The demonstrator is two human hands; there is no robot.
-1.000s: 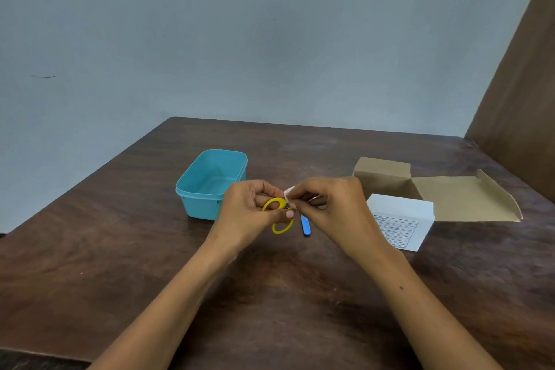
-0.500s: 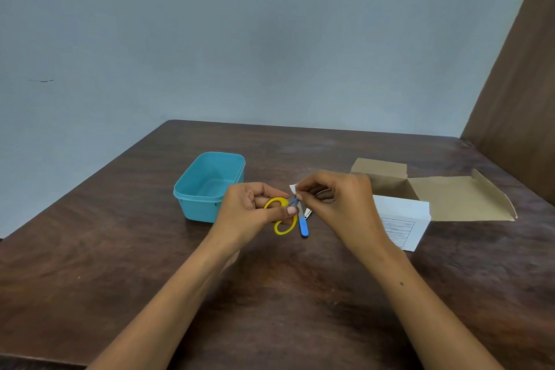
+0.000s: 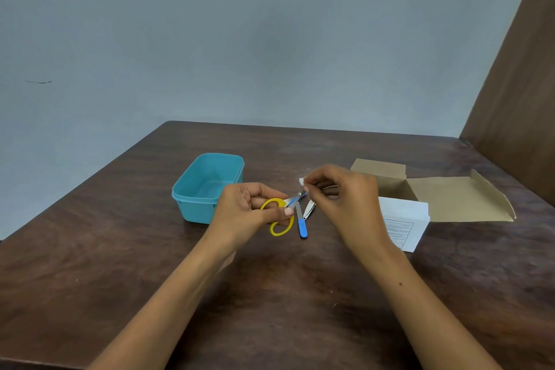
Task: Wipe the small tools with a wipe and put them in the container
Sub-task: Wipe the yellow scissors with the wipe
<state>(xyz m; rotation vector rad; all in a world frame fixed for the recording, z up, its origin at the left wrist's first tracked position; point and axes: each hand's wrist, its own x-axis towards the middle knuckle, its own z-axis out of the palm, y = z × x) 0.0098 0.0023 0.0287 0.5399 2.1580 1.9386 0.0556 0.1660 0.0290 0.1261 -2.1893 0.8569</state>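
In the head view, the left hand (image 3: 250, 209) grips the yellow-handled scissors (image 3: 277, 216) by the handles, its fingers curled round the upper loop, and holds them just above the bench (image 3: 120, 249) with the blades pointing up and to the right. The right hand (image 3: 345, 198) pinches a small white wipe (image 3: 301, 181) between thumb and fingertips right at the blade tips; whether the wipe touches the metal just now I cannot tell. The step in hand, as I judge it, is the wiping of the scissors, with nothing yet put away: what shows of the teal tub (image 3: 207, 186) holds nothing (its near floor is hidden by its own wall and the left hand). The next move calls for the wipe to run the length of both blades, pinched from the flats and clear of the edges, and then a short carry left to drop the scissors in the tub, which stands just behind the left hand. By count: one pair of scissors, one blue-handled file (image 3: 301, 224) lying on the bench just beside the scissors, one metal clipper (image 3: 309, 210) next to it and partly behind the right hand, one wipe, one tub, one white box (image 3: 402, 222) and one open brown carton (image 3: 450, 198) to the right.
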